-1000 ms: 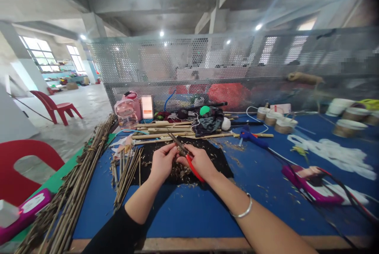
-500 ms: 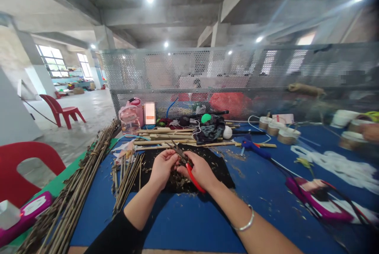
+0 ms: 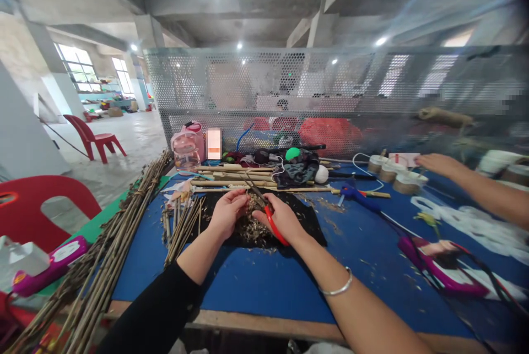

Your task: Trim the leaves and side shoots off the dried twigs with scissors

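My right hand (image 3: pixel 285 217) is closed round the red-handled scissors (image 3: pixel 274 225), whose dark blades point up and away to the left, apparently apart. My left hand (image 3: pixel 226 213) is closed just left of the blades, thumb against fingers; whatever it pinches is too small or hidden to name. Beneath both hands a heap of brownish clippings (image 3: pixel 257 228) lies on a black cloth (image 3: pixel 303 231). Thin cut sticks (image 3: pixel 184 233) rest beside the cloth on its left. Behind it, thicker pale sticks (image 3: pixel 235 183) lie crosswise.
Long dry stalks (image 3: pixel 109 249) run along the table's left side. A blue glue gun (image 3: pixel 355 194) and a purple power strip (image 3: pixel 444 268) lie to the right. A co-worker's arm (image 3: pixel 471 178) reaches in near the lidded tubs (image 3: pixel 407 183). Perforated metal panels (image 3: pixel 248 81) stand behind.
My two hands have drawn slightly apart, showing more of the clippings. A co-worker's arm has come in further from the right towards the tubs. The view has tilted down a little.
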A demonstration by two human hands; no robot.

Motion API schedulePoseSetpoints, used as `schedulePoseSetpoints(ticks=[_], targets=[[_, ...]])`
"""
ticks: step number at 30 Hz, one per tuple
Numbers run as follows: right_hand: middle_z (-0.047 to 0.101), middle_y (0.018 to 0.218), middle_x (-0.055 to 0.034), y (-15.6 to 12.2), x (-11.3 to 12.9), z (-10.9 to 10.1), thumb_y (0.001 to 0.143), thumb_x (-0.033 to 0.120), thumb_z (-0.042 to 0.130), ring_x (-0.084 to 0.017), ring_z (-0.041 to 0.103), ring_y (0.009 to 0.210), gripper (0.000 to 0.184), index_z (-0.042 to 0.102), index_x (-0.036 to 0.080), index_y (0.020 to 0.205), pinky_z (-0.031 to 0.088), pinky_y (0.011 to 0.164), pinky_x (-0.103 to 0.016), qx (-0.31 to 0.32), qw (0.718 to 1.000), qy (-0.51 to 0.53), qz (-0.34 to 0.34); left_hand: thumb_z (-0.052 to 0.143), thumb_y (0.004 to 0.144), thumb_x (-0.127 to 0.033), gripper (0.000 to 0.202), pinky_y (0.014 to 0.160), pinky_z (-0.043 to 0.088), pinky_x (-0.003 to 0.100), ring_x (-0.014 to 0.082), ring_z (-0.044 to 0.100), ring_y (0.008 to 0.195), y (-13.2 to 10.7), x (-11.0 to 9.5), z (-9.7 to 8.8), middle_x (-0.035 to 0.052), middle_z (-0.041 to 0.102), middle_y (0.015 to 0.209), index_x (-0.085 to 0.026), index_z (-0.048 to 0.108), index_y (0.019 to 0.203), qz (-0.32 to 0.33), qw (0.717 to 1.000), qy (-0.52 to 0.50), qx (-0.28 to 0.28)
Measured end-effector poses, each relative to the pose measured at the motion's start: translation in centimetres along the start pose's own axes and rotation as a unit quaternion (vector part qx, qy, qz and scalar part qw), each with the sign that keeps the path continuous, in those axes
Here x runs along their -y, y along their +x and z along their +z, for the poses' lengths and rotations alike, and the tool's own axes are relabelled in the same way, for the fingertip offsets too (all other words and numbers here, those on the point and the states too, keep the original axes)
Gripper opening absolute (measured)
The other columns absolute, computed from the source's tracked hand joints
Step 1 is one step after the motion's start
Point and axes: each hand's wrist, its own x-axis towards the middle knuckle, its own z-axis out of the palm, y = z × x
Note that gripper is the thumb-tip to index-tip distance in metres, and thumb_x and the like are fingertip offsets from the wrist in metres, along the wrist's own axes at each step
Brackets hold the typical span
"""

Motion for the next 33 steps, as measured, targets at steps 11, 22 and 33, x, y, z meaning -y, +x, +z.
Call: schedulePoseSetpoints(ticks=[11, 22, 33], targets=[[0.066, 0.092, -0.0037, -0.2, 0.7, -0.2, 0.072, 0.043, 0.062, -0.018, 0.061, 0.08, 0.036, 0.059, 0.025, 0.103, 0.043, 0.07, -0.026, 0.037, 0.999, 0.012, -0.03, 0.08, 0.048, -0.026, 0.044, 0.052, 0.042, 0.018, 0.0075, 0.055, 0.052, 0.1, 0.1, -0.2, -0.0014, 0.061, 0.06, -0.014, 0.054, 0.082, 0.02, 0.999, 0.022, 0.015], [0.066, 0.088, -0.0054, -0.4, 1.0, -0.3, 0.072, 0.049, 0.059, -0.018, 0.061, 0.075, 0.043, 0.057, 0.021, 0.104, 0.043, 0.066, -0.026, 0.038, 0.999, -0.026, -0.015, 0.078, 0.049, -0.024, 0.039, 0.055, 0.043, 0.019, 0.0075, 0.057, 0.053, 0.3, -0.1, -0.3, -0.0018, 0.061, 0.06, -0.015, 0.05, 0.075, 0.047, 0.999, 0.004, -0.02], [0.065, 0.068, -0.0016, -0.3, 0.5, -0.6, 0.075, 0.049, 0.054, -0.016, 0.057, 0.058, 0.033, 0.062, 0.023, 0.094, 0.04, 0.057, -0.023, 0.055, 0.998, -0.003, -0.017, 0.078, 0.05, -0.032, 0.042, 0.053, 0.043, 0.019, 0.009, 0.057, 0.054, 0.4, 0.1, -0.6, -0.0006, 0.062, 0.06, -0.014, 0.054, 0.08, 0.058, 0.995, 0.077, -0.005]])
